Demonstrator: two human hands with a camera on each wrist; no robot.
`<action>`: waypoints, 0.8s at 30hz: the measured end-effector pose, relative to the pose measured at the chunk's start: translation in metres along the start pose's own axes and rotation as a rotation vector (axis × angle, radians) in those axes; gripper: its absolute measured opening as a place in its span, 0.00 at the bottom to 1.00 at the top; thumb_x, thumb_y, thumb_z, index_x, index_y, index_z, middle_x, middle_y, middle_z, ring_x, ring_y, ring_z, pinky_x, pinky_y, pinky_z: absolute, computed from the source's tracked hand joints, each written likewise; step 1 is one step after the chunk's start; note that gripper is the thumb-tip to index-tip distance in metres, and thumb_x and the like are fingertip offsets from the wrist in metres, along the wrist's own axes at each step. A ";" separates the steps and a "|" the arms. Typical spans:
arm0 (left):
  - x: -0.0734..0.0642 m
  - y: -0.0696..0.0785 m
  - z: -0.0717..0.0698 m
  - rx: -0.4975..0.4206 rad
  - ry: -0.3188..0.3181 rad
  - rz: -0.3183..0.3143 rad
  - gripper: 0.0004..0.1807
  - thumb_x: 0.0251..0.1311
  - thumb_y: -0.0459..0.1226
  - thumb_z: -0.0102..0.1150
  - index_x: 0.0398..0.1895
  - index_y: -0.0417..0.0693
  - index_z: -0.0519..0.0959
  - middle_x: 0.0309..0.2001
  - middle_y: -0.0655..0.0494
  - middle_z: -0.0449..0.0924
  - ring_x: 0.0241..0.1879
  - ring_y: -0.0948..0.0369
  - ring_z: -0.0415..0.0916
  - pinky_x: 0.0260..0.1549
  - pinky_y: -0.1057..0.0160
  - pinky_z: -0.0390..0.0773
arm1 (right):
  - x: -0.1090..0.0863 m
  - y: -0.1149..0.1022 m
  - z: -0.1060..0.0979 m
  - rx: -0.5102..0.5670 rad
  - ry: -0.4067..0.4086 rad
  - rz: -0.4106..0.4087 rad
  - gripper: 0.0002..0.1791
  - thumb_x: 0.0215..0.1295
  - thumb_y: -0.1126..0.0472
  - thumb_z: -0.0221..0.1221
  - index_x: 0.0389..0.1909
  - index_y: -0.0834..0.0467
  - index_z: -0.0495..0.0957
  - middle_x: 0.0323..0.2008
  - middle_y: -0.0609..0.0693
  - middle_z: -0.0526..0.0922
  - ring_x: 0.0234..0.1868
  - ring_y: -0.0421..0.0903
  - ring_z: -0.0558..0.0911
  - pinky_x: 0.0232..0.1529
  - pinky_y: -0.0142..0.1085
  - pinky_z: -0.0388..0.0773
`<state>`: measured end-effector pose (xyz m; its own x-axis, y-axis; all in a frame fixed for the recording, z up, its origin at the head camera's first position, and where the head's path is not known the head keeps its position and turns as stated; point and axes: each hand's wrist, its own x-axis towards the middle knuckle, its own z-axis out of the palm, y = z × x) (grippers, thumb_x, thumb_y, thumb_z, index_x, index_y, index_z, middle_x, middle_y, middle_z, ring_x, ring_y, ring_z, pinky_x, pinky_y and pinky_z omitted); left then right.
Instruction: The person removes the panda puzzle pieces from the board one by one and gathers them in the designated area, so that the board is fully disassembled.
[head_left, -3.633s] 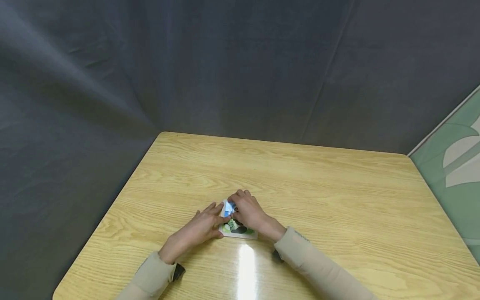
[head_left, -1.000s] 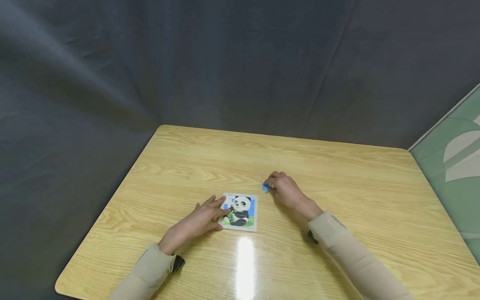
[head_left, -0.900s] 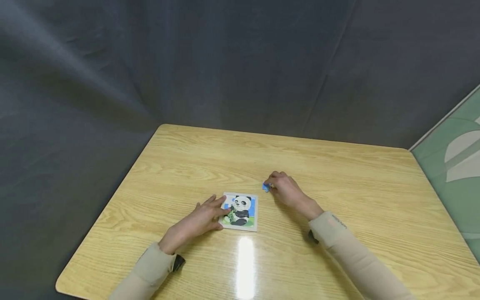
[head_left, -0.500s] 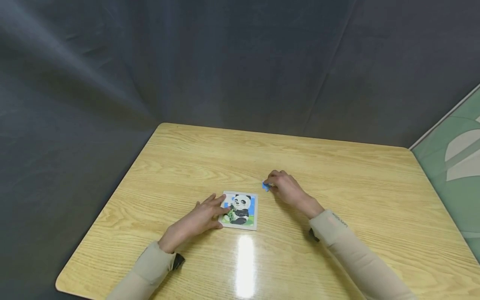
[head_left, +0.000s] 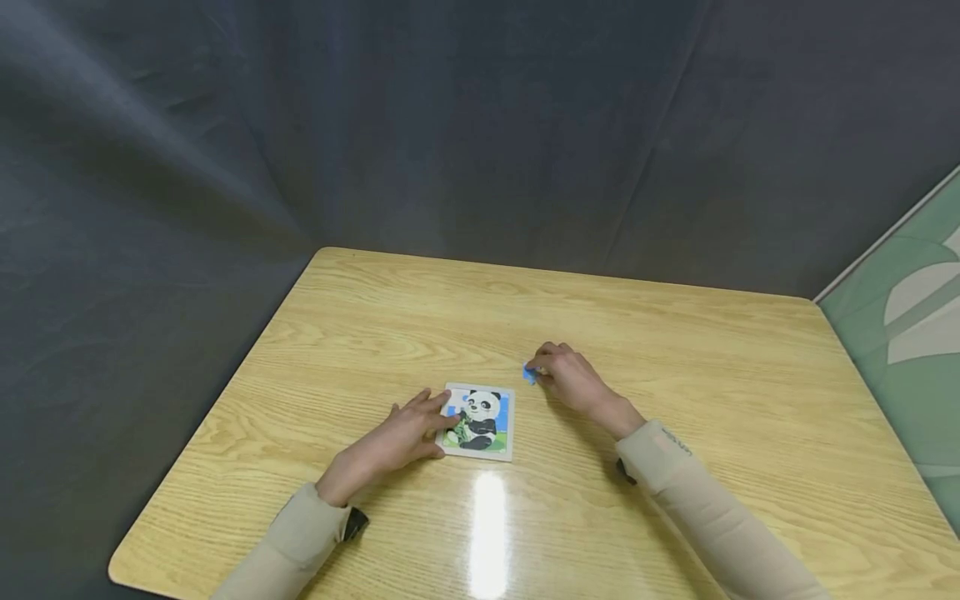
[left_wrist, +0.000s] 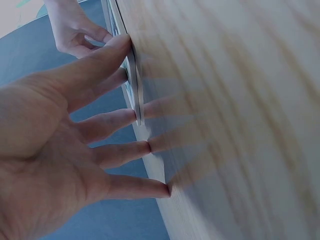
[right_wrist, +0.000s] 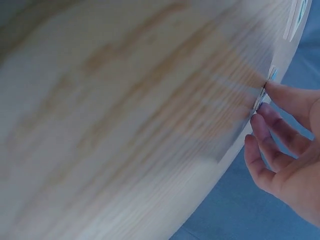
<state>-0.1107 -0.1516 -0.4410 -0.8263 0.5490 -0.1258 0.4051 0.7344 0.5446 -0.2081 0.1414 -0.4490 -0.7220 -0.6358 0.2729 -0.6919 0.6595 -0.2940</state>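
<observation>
A square panda jigsaw puzzle in a white frame lies on the table in the head view. A pale bare patch shows at its upper left. My left hand rests at its left side with fingers spread. In the left wrist view, the thumb touches the frame's edge, the forefinger reaches onto the board and the outer fingertips stand on the table. Beyond the board's upper right corner, my right hand pinches a small blue puzzle piece close over the table. Its fingers partly cover the piece.
The wood-grain table ends at a dark curtain behind and to the left. A green and white panel stands along the right edge. A bright light reflection lies on the table in front of the puzzle.
Since the oldest frame, my right hand has left the puzzle for the upper right, uncovering the panda picture, and pinches a blue piece there. In the last second both hands stay nearly still.
</observation>
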 end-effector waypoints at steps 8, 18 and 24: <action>-0.002 -0.001 0.000 0.008 -0.029 0.003 0.30 0.57 0.38 0.65 0.65 0.47 0.72 0.74 0.41 0.51 0.72 0.36 0.42 0.55 0.22 0.47 | 0.003 -0.021 0.001 -0.004 0.056 0.064 0.19 0.54 0.69 0.68 0.48 0.66 0.81 0.42 0.58 0.82 0.40 0.53 0.78 0.36 0.43 0.79; -0.003 0.000 -0.003 0.033 -0.028 0.009 0.28 0.60 0.38 0.63 0.65 0.47 0.72 0.73 0.41 0.52 0.71 0.36 0.44 0.55 0.23 0.50 | 0.012 -0.056 0.002 0.027 0.001 0.052 0.17 0.55 0.67 0.69 0.47 0.63 0.82 0.45 0.56 0.81 0.44 0.52 0.78 0.42 0.45 0.79; -0.002 -0.001 -0.003 0.039 -0.020 0.017 0.29 0.60 0.39 0.63 0.65 0.48 0.72 0.73 0.41 0.51 0.71 0.36 0.44 0.55 0.23 0.51 | 0.015 -0.072 0.013 0.046 -0.045 0.054 0.15 0.55 0.64 0.69 0.44 0.63 0.83 0.42 0.55 0.81 0.41 0.52 0.79 0.40 0.43 0.80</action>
<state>-0.1102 -0.1550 -0.4390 -0.8113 0.5692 -0.1334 0.4342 0.7396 0.5143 -0.1687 0.0792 -0.4358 -0.7563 -0.6182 0.2141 -0.6503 0.6747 -0.3491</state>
